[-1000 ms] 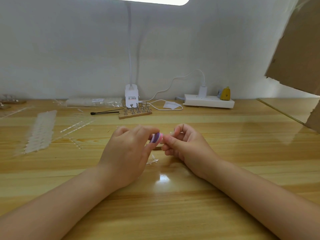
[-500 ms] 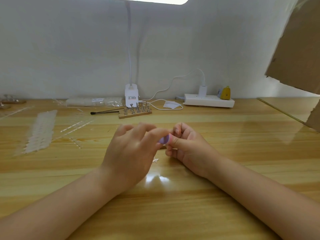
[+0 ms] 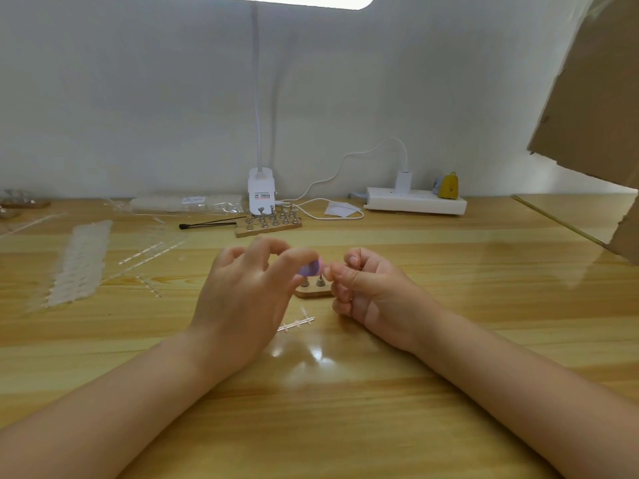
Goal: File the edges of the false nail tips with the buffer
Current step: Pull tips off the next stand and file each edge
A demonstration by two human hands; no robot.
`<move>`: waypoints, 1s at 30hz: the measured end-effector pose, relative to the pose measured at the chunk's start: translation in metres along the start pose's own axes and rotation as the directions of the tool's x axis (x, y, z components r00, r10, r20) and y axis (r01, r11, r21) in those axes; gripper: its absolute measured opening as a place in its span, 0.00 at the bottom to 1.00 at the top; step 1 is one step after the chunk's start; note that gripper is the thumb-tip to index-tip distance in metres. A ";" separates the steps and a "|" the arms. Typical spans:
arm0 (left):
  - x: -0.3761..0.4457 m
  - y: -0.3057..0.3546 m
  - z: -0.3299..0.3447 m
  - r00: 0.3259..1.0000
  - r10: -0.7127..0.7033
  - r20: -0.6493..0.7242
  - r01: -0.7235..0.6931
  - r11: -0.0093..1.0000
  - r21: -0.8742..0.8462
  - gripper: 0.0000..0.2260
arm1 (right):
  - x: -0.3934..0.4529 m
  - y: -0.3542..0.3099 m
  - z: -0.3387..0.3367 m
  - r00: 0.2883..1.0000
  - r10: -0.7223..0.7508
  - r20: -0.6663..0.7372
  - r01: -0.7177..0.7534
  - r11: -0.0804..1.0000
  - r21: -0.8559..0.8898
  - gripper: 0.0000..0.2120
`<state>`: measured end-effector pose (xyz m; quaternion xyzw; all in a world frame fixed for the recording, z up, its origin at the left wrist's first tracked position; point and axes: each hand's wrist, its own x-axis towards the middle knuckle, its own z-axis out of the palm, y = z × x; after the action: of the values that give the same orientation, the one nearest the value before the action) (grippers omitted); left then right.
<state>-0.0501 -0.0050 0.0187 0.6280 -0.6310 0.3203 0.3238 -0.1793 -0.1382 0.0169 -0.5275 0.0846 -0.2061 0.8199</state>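
Wooden desk — left hand pinches purple buffer; right hand fingers curled, contents indiscernible.

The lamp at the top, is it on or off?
On. The lamp shows as a bright white strip at the picture's top edge, and its light glints off the wooden table between the two arms.

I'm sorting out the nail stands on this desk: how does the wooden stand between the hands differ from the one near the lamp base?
The near stand lies between the left hand and right hand, partly hidden by them; the far stand sits apart, in full view before the lamp base. The near stand shows only two metal pegs; the far stand shows many, in rows. Both are wooden bases with upright metal pegs on the desk.
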 end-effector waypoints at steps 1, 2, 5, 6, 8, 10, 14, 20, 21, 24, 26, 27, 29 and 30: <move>0.000 0.002 0.001 0.998 0.049 -0.036 -0.049 0.999 -0.005 0.11 | 0.000 0.000 0.000 1.000 0.002 0.011 -0.002 1.000 -0.007 0.17; 0.000 0.004 0.002 0.992 0.110 -0.065 -0.110 0.994 0.007 0.12 | 0.000 0.000 0.000 1.000 0.005 0.024 -0.004 1.000 -0.016 0.17; -0.001 0.002 0.005 0.991 0.133 -0.033 -0.129 0.986 0.101 0.23 | -0.002 -0.002 0.000 0.997 0.024 0.068 -0.022 0.999 -0.034 0.13; -0.001 -0.002 0.005 0.997 0.081 -0.013 -0.078 0.989 0.129 0.26 | -0.003 -0.004 0.000 0.997 0.033 0.072 -0.031 0.999 -0.034 0.13; 0.000 -0.007 0.003 1.000 0.004 -0.017 -0.002 0.991 0.133 0.24 | -0.003 -0.005 0.000 0.997 0.037 0.069 -0.035 0.999 -0.035 0.14; 0.000 -0.003 0.001 0.998 0.046 -0.048 -0.043 0.998 0.051 0.15 | -0.003 -0.004 0.001 0.998 0.031 0.059 -0.029 0.999 -0.035 0.15; 0.000 0.008 0.003 0.993 0.108 0.038 -0.106 0.993 -0.050 0.16 | -0.003 -0.005 0.001 0.999 0.016 0.041 -0.015 1.000 -0.016 0.14; 0.000 0.003 0.001 0.997 -0.048 0.058 0.055 0.991 -0.120 0.12 | -0.004 -0.005 0.001 0.998 -0.011 0.055 0.012 1.000 -0.026 0.14; 0.001 0.005 0.001 0.997 -0.053 0.053 0.061 0.986 -0.157 0.12 | -0.004 -0.004 0.001 0.998 -0.014 0.065 0.016 0.999 -0.037 0.14; 0.000 0.005 0.003 0.987 -0.080 0.142 0.101 0.985 -0.141 0.11 | -0.004 -0.005 0.000 0.998 -0.020 0.062 0.022 0.999 -0.026 0.14; -0.001 0.002 0.003 0.975 -0.142 0.173 0.160 0.983 -0.092 0.10 | -0.004 -0.005 0.000 0.999 -0.020 0.031 0.020 1.000 -0.006 0.14; -0.001 0.000 0.002 0.980 -0.141 0.138 0.157 0.981 -0.114 0.10 | -0.003 -0.005 0.000 1.000 -0.021 0.019 0.021 1.000 -0.003 0.15; 0.001 0.002 0.001 0.995 -0.087 0.047 0.095 0.978 -0.187 0.10 | -0.003 -0.004 0.000 1.000 -0.026 0.009 0.026 1.000 0.002 0.15; 0.002 0.004 0.000 0.997 -0.060 0.045 0.067 0.979 -0.192 0.10 | -0.003 -0.005 0.000 1.000 -0.027 0.006 0.027 1.000 0.005 0.15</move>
<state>-0.0537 -0.0063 0.0199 0.6196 -0.6450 0.2344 0.3810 -0.1835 -0.1386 0.0208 -0.5273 0.0744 -0.2159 0.8184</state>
